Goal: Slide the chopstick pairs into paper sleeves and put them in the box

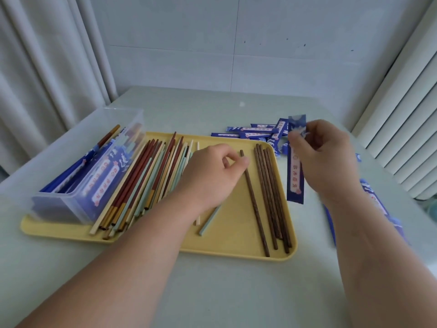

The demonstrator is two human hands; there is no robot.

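- Left hand (212, 171) grip: thumb and fingertips pinch narrow on the far end of a single dark brown wooden chopstick (254, 204); other fingers curled.
- That chopstick lies on the flat yellow plastic tray (236, 242), angled, its near end close to the tray's front rim.
- Right hand (324, 159) grip: fingers pinch the upper part of a blue printed paper sleeve (295, 176); exact finger layout blurred.
- Sleeve hangs about upright, lower end just past the tray's right edge, over the pale green desk (212, 292); cannot tell if it touches the desk.
- Bundle of dark brown wooden chopsticks (272, 197) lies on the tray's right side, just beside the pinched one.
- Heap of loose red, mint and cream chopsticks (146, 181) lies on the tray's left half, partly under the left wrist.
- One mint chopstick (209, 221) shows from under the left forearm.
- Clear plastic rectangular box (78, 181) sits on the tray's left end, touching the heap; blue sleeved pairs (104, 176) inside, chopstick ends sticking out at the far side.
- Pile of empty blue paper sleeves (257, 132) on the desk behind the tray's far right corner.
- More blue sleeves (376, 200) on the desk beside and under the right forearm.
- White curtain (47, 67) at left.
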